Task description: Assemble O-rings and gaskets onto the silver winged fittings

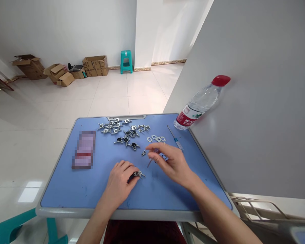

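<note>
My left hand (122, 178) rests on the blue table, its fingers wrapped round a small metal fitting (139, 174) with a flange and thin stubs. Part of that fitting is hidden by the fingers. To the right, my right hand (169, 161) is raised above the tabletop, pinching a small screwdriver (150, 163). Its thin shaft slants down toward the fitting, with the tip apart from it; the handle is mostly covered. Just beyond lie a little pile of screws (143, 153) and several flat metal plates (158, 139). A dark rubber ring (164, 157) shows beside the right hand.
Several similar fittings (112, 126) and ones with black round centres (134, 145) lie farther back. A screwdriver (176, 139), a water bottle (195, 107) and a grey partition (256, 108) stand right. A pixelated flat object (84, 149) lies left. Boxes (95, 66) and a stool (126, 61) are beyond.
</note>
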Available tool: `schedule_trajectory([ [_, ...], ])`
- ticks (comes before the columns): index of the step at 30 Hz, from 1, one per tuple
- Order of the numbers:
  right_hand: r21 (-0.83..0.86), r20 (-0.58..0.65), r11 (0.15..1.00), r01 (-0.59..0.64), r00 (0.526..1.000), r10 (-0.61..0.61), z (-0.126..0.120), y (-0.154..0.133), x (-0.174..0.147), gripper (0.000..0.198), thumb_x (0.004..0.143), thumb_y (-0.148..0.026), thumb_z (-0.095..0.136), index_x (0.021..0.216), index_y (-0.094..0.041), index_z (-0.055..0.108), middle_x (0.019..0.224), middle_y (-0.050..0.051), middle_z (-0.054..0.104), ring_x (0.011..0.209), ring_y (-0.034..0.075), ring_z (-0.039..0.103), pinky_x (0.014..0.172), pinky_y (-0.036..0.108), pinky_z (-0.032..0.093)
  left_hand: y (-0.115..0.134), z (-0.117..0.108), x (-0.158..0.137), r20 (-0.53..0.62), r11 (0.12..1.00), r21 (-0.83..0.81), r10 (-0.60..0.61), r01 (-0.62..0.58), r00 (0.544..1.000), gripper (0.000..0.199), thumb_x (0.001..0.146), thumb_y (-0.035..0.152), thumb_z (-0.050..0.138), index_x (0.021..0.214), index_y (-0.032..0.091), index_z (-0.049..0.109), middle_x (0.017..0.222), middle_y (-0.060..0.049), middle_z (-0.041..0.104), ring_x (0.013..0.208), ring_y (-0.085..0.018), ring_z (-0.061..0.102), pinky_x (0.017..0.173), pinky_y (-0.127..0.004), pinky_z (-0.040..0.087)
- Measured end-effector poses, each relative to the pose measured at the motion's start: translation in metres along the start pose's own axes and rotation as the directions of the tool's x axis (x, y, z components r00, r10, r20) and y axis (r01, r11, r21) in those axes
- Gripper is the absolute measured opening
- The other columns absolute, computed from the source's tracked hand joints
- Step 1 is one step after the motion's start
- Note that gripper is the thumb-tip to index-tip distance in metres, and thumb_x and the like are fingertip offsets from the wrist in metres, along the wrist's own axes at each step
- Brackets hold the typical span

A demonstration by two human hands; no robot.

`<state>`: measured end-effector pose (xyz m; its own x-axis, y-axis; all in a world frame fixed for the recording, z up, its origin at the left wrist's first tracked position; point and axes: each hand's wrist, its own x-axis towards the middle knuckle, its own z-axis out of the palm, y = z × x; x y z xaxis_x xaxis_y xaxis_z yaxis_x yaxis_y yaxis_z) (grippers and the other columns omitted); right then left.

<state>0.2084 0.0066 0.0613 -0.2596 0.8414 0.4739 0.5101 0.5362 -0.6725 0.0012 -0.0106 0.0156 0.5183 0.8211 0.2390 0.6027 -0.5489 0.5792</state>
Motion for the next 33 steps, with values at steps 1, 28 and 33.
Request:
schedule_trajectory([
  [1,-0.001,-0.043,0.998,-0.061,0.997,0.061,-0.004,0.002,0.001,0.023,0.100,-0.035,0.045,0.101,-0.019,0.062,0.074,0.001,0.066,0.065,0.014,0.061,0.064,0.026,0.047,0.000,0.000,0.000,0.001,1.000,0.000,0.000,0.000,1.000,0.013,0.087,0.012,0.061,0.095,0.021,0.065,0.092,-0.002,0.067,0.084,-0.020,0.058,0.075,-0.036,0.048],
  [28,0.184,0.348,0.887,-0.424,0.872,0.344,0.011,0.013,0.009,0.015,0.094,-0.027,0.046,0.084,-0.020,0.055,0.073,0.000,0.064,0.064,0.015,0.066,0.064,0.028,0.050,0.010,0.013,-0.024,-0.225,0.989,-0.024,-0.146,0.144,0.963,0.028,0.082,0.020,0.064,0.108,0.022,0.055,0.085,-0.001,0.070,0.078,-0.021,0.065,0.074,-0.038,0.053],
  [33,0.268,0.325,0.867,-0.421,0.886,0.330,0.023,0.021,0.008,0.013,0.093,-0.025,0.046,0.087,-0.020,0.055,0.077,0.001,0.065,0.072,0.017,0.069,0.071,0.031,0.053,0.024,0.017,-0.031,-0.134,0.979,-0.141,-0.164,0.145,0.977,0.012,0.084,0.013,0.052,0.090,0.022,0.056,0.091,-0.003,0.070,0.084,-0.021,0.065,0.074,-0.035,0.053],
])
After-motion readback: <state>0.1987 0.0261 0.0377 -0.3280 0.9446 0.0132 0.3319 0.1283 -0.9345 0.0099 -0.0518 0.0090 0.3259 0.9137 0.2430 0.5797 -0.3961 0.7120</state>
